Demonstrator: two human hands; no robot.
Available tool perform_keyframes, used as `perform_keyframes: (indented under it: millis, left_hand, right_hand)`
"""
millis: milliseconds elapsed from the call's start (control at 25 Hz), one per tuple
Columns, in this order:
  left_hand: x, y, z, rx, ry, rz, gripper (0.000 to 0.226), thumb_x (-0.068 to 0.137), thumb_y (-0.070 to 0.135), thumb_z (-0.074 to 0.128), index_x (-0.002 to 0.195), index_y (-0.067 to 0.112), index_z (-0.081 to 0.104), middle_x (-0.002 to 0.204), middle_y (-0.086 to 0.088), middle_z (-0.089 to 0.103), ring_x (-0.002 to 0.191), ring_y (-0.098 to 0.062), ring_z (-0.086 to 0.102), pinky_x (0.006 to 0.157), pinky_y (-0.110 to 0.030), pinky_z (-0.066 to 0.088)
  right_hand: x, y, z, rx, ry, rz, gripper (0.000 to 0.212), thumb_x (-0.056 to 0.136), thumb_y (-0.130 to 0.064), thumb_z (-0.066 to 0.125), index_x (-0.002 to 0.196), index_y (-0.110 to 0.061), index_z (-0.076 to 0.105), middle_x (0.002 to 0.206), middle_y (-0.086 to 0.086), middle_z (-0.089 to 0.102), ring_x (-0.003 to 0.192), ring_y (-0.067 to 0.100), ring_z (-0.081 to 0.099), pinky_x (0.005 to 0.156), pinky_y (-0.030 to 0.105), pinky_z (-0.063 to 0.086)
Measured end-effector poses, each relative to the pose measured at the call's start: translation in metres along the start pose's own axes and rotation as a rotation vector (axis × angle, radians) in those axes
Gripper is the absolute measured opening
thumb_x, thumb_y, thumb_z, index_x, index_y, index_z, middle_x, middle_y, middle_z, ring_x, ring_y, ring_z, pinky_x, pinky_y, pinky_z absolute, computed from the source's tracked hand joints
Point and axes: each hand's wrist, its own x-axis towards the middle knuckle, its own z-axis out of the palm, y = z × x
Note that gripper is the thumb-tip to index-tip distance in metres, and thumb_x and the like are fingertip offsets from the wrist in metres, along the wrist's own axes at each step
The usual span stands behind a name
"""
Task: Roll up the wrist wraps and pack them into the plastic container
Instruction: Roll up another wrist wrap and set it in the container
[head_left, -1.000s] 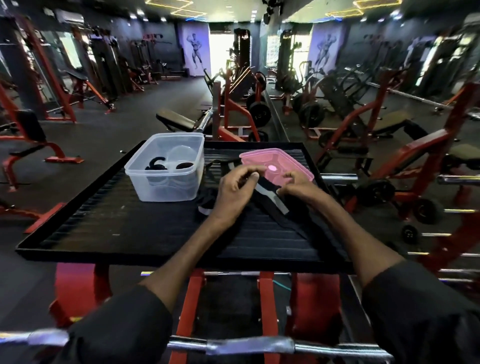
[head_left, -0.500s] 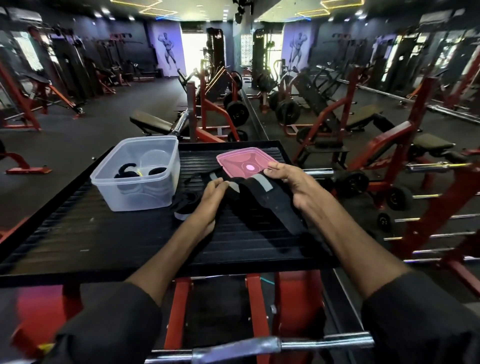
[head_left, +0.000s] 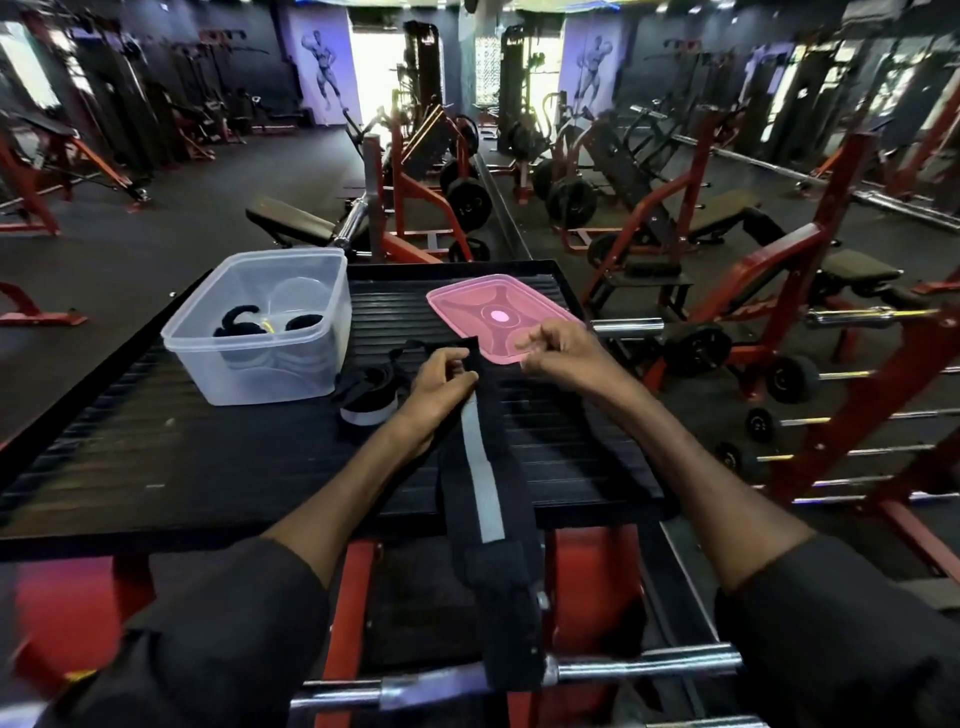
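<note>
A long black wrist wrap (head_left: 480, 467) with a grey stripe lies stretched out towards me on the black ribbed platform (head_left: 208, 457), its near end hanging over the front edge. My left hand (head_left: 439, 382) pinches its far end. My right hand (head_left: 563, 358) hovers just right of that end, over the edge of the pink lid (head_left: 493, 312), fingers loosely curled with nothing seen in them. A second wrap (head_left: 366, 397) sits in a loose coil beside the clear plastic container (head_left: 260, 364), which holds rolled black wraps (head_left: 241, 327).
A chrome barbell (head_left: 649, 667) crosses below the platform's near edge, over red frame posts (head_left: 348, 597). Red and black gym machines and weight plates (head_left: 470, 202) stand behind and to the right. Dark floor lies to the left.
The wrap was bunched between both hands; now it is drawn out straight towards me over the platform's front edge. My right hand has come off it, and the view has shifted.
</note>
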Motion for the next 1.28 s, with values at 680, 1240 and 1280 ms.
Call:
perform_keyframes:
  millis: [680, 1240, 1280]
  left_hand:
    - [-0.003, 0.020, -0.013, 0.602, 0.387, 0.404, 0.051, 0.088, 0.033, 0.057, 0.137, 0.021, 0.050, 0.139, -0.007, 0.044, 0.132, -0.027, 0.039, 0.109, -0.041, 0.033]
    - [0.056, 0.002, -0.016, 0.178, -0.098, 0.352, 0.023, 0.087, 0.027, 0.079, 0.107, 0.016, 0.074, 0.104, -0.003, 0.076, 0.099, -0.021, 0.071, 0.091, -0.038, 0.055]
    - [0.058, 0.001, -0.018, 0.121, -0.097, 0.352, 0.024, 0.087, 0.026, 0.079, 0.107, 0.013, 0.074, 0.103, -0.003, 0.076, 0.096, -0.019, 0.072, 0.088, -0.037, 0.056]
  right_hand:
    - [0.068, 0.028, 0.017, -0.161, 0.233, -0.283, 0.032, 0.065, -0.010, 0.054, 0.088, -0.014, 0.075, 0.075, -0.002, 0.070, 0.067, 0.017, 0.064, 0.062, 0.030, 0.052]
    - [0.049, 0.032, -0.002, 0.364, -0.232, 0.173, 0.029, 0.085, -0.005, 0.073, 0.109, -0.021, 0.072, 0.106, 0.000, 0.073, 0.093, 0.011, 0.066, 0.080, 0.028, 0.046]
    - [0.051, 0.028, 0.000, 0.421, -0.245, 0.188, 0.029, 0.086, -0.009, 0.074, 0.111, -0.022, 0.072, 0.106, -0.001, 0.073, 0.091, 0.010, 0.066, 0.079, 0.029, 0.044]
